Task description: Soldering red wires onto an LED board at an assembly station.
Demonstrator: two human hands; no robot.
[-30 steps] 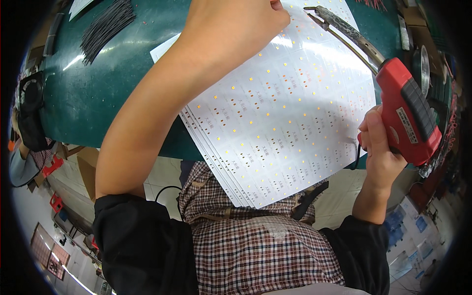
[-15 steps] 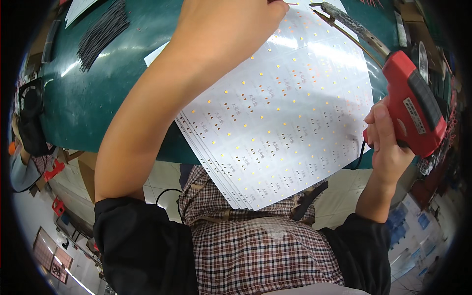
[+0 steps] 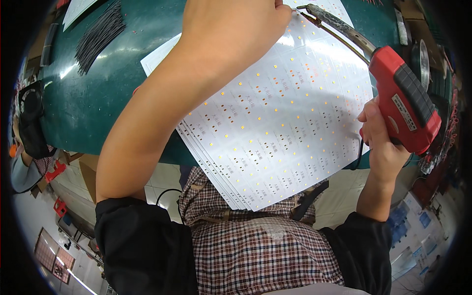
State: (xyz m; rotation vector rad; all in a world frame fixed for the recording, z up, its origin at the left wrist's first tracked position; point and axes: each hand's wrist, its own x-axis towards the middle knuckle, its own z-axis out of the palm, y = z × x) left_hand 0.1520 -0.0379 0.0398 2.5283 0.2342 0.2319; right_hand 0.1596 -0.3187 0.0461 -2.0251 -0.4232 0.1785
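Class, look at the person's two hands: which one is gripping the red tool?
The right hand grips the red soldering gun. The left hand rests on the white panel instead.

Bright overhead lighting, white glare on the glossy dark green tabletop (image 3: 123, 93) and white LED circuit panel (image 3: 295, 123), soft shadows, strong fisheye curvature, black vignette corners, sharp centre focus.

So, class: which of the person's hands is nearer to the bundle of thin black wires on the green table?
Left. The left hand rests on the white panel, to the right of the black wires. The right hand grips the red soldering gun at the far side.
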